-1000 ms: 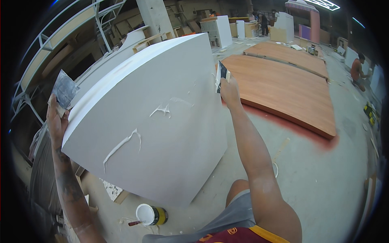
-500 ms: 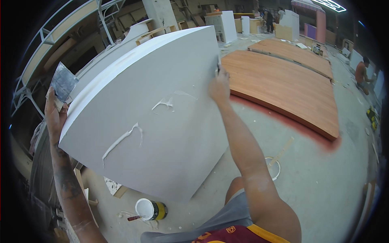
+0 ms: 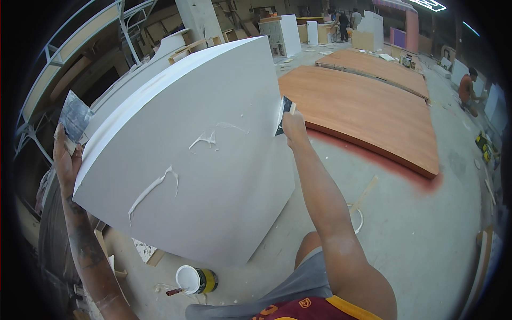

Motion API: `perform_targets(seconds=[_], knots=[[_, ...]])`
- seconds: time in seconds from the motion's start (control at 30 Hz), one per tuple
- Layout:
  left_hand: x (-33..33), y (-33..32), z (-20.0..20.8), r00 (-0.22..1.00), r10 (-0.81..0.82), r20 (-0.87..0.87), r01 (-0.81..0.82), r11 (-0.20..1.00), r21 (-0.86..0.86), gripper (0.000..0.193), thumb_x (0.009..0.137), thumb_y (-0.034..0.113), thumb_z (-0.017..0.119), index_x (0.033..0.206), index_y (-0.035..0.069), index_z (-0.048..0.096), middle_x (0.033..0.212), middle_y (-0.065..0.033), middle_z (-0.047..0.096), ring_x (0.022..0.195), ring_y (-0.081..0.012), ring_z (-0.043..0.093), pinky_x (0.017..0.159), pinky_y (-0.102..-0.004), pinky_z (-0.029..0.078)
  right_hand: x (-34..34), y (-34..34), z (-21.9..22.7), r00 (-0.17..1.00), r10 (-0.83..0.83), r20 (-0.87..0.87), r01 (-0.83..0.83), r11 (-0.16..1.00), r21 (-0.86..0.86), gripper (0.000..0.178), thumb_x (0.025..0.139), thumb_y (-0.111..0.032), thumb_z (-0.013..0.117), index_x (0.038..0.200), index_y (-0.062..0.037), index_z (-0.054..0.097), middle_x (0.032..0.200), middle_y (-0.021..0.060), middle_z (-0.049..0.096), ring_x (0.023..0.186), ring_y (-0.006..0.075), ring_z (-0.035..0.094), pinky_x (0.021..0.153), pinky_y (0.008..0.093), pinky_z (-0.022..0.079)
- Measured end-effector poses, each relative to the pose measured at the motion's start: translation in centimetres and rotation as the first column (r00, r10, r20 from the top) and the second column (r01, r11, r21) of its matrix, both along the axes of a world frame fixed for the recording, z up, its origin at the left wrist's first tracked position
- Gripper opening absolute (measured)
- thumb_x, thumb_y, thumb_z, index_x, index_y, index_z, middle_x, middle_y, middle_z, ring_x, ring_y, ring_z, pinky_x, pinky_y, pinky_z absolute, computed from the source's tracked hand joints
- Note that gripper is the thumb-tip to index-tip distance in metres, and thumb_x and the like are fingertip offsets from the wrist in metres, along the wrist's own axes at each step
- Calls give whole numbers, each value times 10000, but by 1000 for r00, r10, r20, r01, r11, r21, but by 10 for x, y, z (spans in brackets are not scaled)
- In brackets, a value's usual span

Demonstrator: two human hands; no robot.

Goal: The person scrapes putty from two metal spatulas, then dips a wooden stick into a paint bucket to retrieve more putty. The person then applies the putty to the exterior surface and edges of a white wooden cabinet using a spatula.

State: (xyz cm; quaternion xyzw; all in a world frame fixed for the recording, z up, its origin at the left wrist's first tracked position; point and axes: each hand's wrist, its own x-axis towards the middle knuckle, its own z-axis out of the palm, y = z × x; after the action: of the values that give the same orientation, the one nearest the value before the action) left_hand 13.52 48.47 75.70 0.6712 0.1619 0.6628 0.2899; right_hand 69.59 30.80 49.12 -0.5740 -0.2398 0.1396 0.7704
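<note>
A large white curved panel stands tilted in front of me, with streaks of white putty on its face. My right hand grips a putty knife whose blade rests against the panel's right edge. My left hand holds a second, wide grey putty blade at the panel's left edge, fingers wrapped over the corner.
A putty can with a white lid lies on the concrete floor below the panel. Curved wooden brown panels lie on the floor to the right. People work at the back and far right. Metal racks stand at the left.
My right hand slid along the panel's right edge, its putty knife now showing again against that edge. The left hand stayed at the left corner.
</note>
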Motion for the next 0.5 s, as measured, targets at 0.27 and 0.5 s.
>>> perform_targets(seconds=[0.27, 0.5], knots=[[-16, -8, 1, 923, 314, -224, -219, 905, 365, 422, 1031, 207, 531, 1433, 84, 498, 1208, 18, 553, 899, -69, 489, 751, -238, 424, -38, 9, 79, 981, -133, 143, 109, 981, 161, 279, 817, -64, 480, 1050, 50, 581, 791, 57, 566, 661, 149, 518, 567, 334, 414], [-3, -29, 0, 952, 228, -204, -156, 936, 317, 431, 1008, 87, 528, 1436, 53, 488, 1286, -8, 528, 960, -94, 494, 799, -254, 445, -56, -23, 101, 978, 90, 191, -100, 994, 44, 487, 844, -100, 494, 1317, -28, 582, 1019, 173, 662, 881, 234, 604, 796, 343, 479]])
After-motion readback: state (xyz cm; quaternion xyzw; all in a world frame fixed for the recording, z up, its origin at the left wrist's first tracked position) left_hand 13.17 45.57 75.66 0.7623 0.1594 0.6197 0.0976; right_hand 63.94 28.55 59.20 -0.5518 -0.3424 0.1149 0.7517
